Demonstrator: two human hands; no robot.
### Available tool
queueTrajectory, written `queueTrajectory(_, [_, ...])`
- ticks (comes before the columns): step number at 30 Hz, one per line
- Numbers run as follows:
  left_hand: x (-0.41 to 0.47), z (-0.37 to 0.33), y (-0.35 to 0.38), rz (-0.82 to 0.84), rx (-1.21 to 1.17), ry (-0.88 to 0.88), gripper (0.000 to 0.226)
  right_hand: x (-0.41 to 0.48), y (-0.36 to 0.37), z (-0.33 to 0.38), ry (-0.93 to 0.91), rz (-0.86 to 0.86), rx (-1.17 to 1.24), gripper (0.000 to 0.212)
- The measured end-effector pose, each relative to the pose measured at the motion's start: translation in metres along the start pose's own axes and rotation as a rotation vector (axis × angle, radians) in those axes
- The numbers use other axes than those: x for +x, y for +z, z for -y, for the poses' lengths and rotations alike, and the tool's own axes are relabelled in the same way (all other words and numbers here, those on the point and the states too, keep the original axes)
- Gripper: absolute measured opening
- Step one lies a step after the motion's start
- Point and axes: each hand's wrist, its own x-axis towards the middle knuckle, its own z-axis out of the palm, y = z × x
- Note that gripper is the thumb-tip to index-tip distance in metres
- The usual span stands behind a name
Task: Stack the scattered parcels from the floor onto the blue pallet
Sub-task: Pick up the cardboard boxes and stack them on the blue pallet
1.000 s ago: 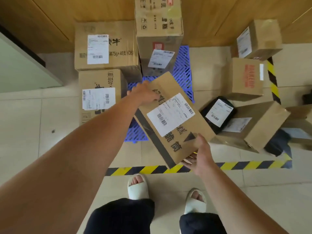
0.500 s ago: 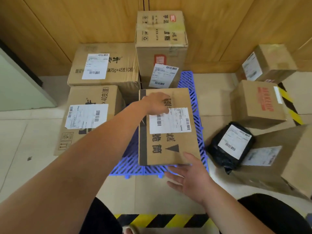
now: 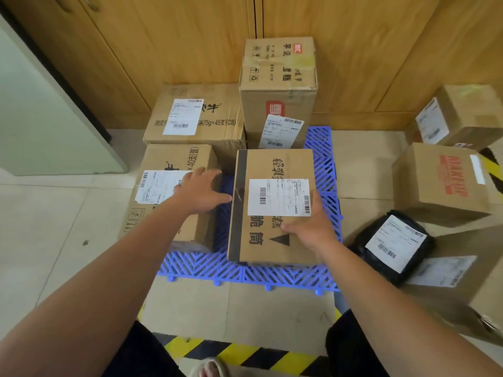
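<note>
the right hand now lies flat on the box, set on the pallet, while the left hand has slid off, open, onto the next carton; a hard shove right may push the box past the pallet's edge.

A flat brown parcel with white label lies on the blue pallet; a black parcel lies beside it.

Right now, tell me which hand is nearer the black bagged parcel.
Right. The right hand rests on the flat box, just left of the black bagged parcel; the left hand lies farther left, beyond that box, at the neighbouring carton.
</note>
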Motion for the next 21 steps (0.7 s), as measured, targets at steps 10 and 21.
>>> queueTrajectory(10, [0.008,0.088,0.006,0.084,-0.180,-0.384,0.091,0.006,0.069,0.019,0.022,0.017,-0.032,0.122])
queueTrajectory(21, [-0.026,0.059,-0.014,-0.036,-0.359,-0.302,0.066,-0.048,0.042,0.053,0.136,-0.002,-0.046,0.106])
